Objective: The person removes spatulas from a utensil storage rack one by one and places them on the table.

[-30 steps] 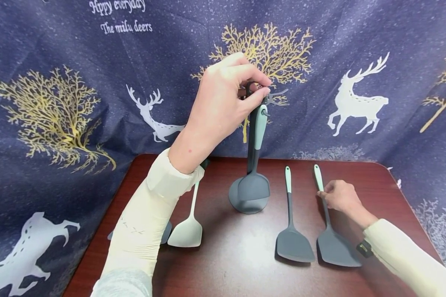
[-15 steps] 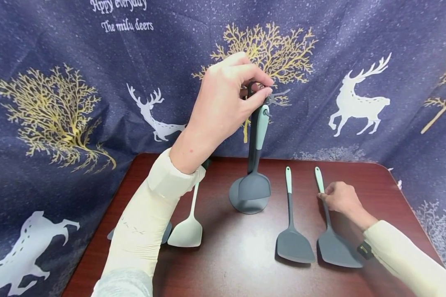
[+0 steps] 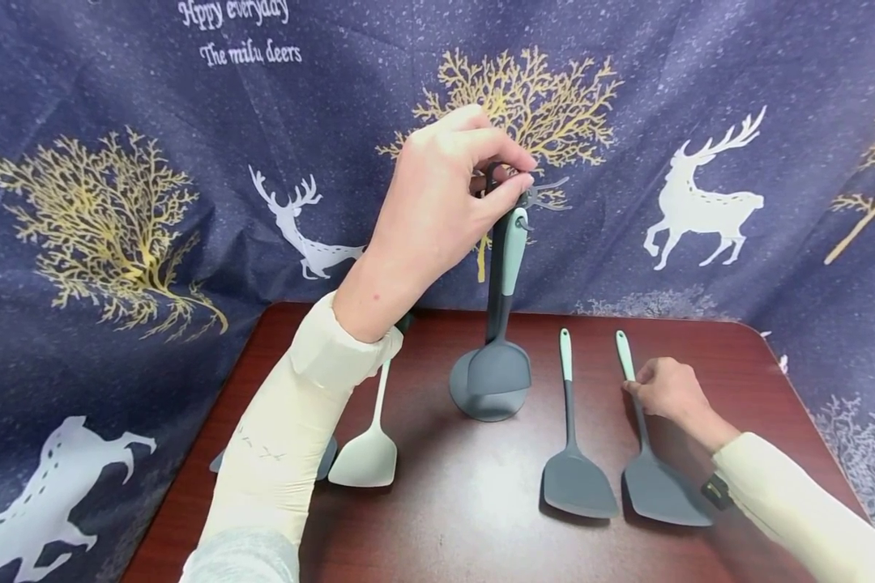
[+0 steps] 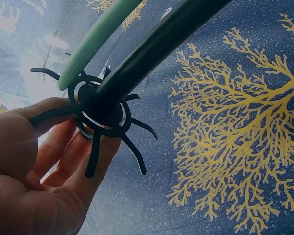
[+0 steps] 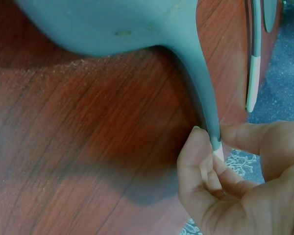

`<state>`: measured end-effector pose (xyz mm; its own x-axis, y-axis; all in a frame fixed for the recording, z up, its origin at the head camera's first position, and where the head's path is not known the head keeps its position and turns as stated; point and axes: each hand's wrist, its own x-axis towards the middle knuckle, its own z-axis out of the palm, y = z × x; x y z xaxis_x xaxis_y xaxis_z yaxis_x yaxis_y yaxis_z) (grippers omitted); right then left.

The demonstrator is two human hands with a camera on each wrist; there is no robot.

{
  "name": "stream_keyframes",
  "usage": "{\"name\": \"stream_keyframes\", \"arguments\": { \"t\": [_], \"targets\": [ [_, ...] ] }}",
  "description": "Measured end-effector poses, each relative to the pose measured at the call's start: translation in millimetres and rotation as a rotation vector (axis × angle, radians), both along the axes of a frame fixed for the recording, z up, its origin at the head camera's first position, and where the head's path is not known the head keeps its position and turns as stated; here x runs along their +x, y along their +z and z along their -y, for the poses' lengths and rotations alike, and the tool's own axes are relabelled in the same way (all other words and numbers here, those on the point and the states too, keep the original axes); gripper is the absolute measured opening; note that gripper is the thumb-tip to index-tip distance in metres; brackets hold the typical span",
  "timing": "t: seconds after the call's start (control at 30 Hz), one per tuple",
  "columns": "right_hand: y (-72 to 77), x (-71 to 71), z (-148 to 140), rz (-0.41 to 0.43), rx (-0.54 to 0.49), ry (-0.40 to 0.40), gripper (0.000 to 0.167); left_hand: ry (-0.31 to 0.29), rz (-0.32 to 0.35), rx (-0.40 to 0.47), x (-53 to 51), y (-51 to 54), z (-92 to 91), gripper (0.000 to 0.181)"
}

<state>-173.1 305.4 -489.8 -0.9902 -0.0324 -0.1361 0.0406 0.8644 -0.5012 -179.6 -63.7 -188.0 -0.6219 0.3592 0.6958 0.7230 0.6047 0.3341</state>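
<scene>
My left hand holds the top of a dark utensil stand, whose round base rests on the table. In the left wrist view, its ring of curved hooks sits between thumb and fingers. From one hook hangs a grey spatula with a mint handle, in front of the pole. At the right, my right hand pinches another grey spatula where its mint handle meets the shaft. The right wrist view shows that join between thumb and fingers.
A similar grey spatula lies left of the right hand. A pale spatula lies left of the stand. Beside it, a grey utensil is mostly hidden under the left sleeve. A patterned blue cloth hangs behind the table.
Both hands keep their grip and place. In the head view, the handle end of the spatula in my right hand sits very slightly lower.
</scene>
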Motion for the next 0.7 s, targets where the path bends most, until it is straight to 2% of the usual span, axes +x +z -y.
{"name": "stream_keyframes", "arguments": {
  "t": [0.47, 0.7],
  "targets": [
    [-2.2, 0.0, -2.9, -0.012, 0.040, -0.003, 0.030, -0.008, 0.004, 0.007, 0.0, -0.9, 1.1, 0.007],
    [1.6, -1.5, -3.4, -0.122, 0.069, -0.029, 0.031, -0.008, 0.004, 0.002, -0.1, 0.1, 0.4, 0.007]
  ]
}}
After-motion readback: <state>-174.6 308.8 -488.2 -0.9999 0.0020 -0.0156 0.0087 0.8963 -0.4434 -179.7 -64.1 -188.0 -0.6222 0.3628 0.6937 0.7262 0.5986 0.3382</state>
